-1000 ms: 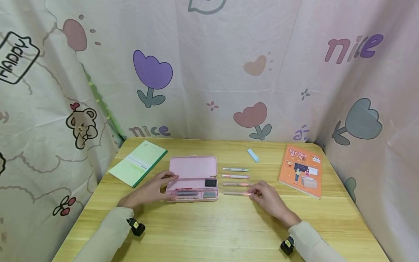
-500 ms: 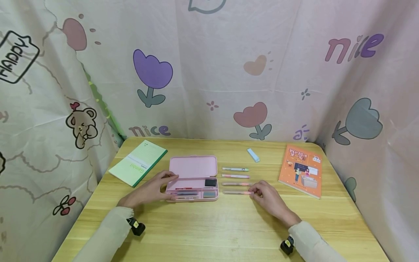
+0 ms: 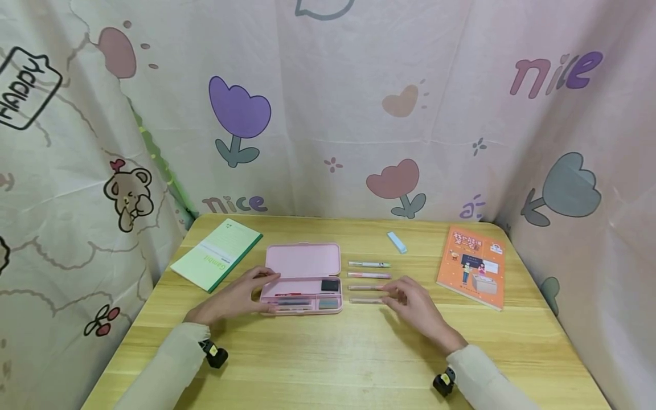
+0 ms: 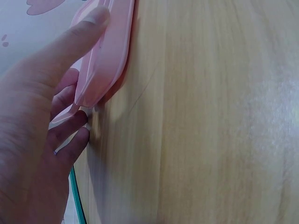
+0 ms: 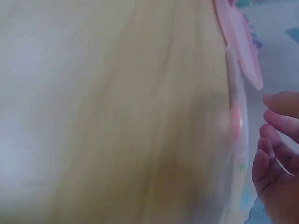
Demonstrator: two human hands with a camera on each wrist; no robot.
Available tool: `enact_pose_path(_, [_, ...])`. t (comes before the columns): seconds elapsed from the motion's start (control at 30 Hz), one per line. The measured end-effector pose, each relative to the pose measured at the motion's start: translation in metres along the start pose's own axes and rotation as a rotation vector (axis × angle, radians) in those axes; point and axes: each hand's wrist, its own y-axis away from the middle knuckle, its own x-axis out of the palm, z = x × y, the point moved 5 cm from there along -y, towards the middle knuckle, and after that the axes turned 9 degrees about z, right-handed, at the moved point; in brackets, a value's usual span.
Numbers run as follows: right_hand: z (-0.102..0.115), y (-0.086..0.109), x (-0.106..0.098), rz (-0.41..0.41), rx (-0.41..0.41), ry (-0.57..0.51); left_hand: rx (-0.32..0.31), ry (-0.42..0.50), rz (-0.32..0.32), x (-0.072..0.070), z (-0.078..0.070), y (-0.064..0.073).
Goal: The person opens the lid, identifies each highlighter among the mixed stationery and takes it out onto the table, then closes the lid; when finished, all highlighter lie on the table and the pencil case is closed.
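An open pink pencil case (image 3: 302, 260) lies in the middle of the table, with pens, a black block and a grey-blue block inside. My left hand (image 3: 238, 295) grips its left end; in the left wrist view the thumb lies along the near wall (image 4: 112, 60) and the fingers are behind. To the case's right, several pens lie in a row, including a green-tipped pen (image 3: 368, 265), a pink pen (image 3: 368, 275) and the nearest clear pen (image 3: 365, 300). Over the right ends of the two nearest pens is my right hand (image 3: 414, 302), loosely curled and apart from the pen (image 5: 237, 121).
A green notebook (image 3: 217, 254) lies at the table's back left and an orange book (image 3: 471, 270) at the back right. Behind the pens is a light blue stick-like object (image 3: 397, 242). A printed curtain (image 3: 318, 114) hangs along the table's back and sides.
My right hand has come off the right end of the nearest pen and shifted slightly left and up. The left hand and the pencil case stay in place.
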Motion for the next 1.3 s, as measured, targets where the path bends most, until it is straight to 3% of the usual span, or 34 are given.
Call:
enact_pose_path(0.27, [0.055, -0.028, 0.031, 0.098, -0.159, -0.058, -0.005, 0.015, 0.006, 0.001, 0.001, -0.001])
enact_pose_path(0.5, [0.099, -0.047, 0.074, 0.251, -0.252, 0.042, 0.002, 0.013, 0.005, 0.001, 0.002, -0.003])
enact_pose_path(0.7, [0.109, -0.056, 0.098, 0.310, -0.298, 0.127, 0.003, 0.012, 0.006, 0.001, 0.002, -0.005])
enact_pose_path(1.1, [0.121, -0.064, 0.114, 0.332, -0.299, 0.283, -0.031, 0.032, 0.011, 0.001, 0.004, -0.002])
enact_pose_path(1.3, [0.130, -0.064, 0.118, 0.291, -0.326, 0.396, -0.024, 0.029, 0.004, 0.002, 0.005, -0.002])
